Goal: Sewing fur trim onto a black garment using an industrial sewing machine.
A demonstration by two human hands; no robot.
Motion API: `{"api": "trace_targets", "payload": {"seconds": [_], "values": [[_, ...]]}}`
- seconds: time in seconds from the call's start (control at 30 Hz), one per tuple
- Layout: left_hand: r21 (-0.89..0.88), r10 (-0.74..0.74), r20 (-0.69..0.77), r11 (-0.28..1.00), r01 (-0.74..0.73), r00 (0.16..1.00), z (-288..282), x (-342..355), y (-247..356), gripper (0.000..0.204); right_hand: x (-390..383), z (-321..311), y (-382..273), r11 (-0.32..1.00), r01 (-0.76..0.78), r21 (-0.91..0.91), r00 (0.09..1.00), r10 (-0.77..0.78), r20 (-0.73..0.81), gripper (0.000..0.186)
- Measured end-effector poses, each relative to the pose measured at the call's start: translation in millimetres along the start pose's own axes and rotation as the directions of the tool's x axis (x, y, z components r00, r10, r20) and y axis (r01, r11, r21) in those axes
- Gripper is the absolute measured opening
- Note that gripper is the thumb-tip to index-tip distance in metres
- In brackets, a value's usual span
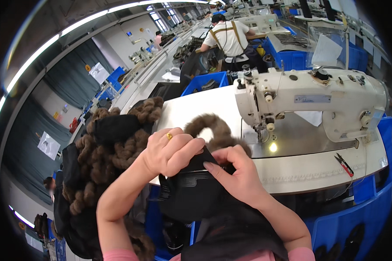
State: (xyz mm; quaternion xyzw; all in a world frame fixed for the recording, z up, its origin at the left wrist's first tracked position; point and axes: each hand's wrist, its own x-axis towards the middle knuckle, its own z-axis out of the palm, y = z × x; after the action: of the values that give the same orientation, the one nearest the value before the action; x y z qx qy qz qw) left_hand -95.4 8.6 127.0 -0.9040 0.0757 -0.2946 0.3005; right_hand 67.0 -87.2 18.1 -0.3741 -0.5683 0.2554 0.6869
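Gripping a black fabric piece (189,200) by its upper edge, both hands are above the near edge of the white sewing table (309,178), toward its left end. The left hand (172,150) is closed over the upper left of the piece, fingers curled down onto the cloth. The right hand (239,172) pinches the upper right part, its thumb on the visible side and its bent fingers partly hidden. Between and below the hands, the piece hangs down past the table's near edge, with a dark patch (192,179) showing just under the left hand's fingers. A curved brown fur strip (220,126) lies just beyond the hands, its lower end next to the right hand; whether it is joined to the black piece cannot be told. On the right part of the table stands a white sewing machine (309,95), and red-and-black snips (345,165) lie close to the near edge there. Beside the table's left edge is a heap of brown fur and black pieces (87,156).
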Motion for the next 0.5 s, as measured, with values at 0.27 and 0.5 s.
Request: {"api": "trace_targets", "payload": {"seconds": [0.27,0.5], "values": [[-0.489,-0.455,0.215,0.716,0.499,0.864,33,-3,1,0.013,-7,-27,25,0.997,-0.076,-0.028,0.996,0.077,0.039,0.017],[-0.653,-0.495,0.586,0.18,0.736,0.641,18,-2,-1,0.011,-3,-29,28,0.891,-0.338,0.303,0.922,0.25,0.295,0.018]]}}
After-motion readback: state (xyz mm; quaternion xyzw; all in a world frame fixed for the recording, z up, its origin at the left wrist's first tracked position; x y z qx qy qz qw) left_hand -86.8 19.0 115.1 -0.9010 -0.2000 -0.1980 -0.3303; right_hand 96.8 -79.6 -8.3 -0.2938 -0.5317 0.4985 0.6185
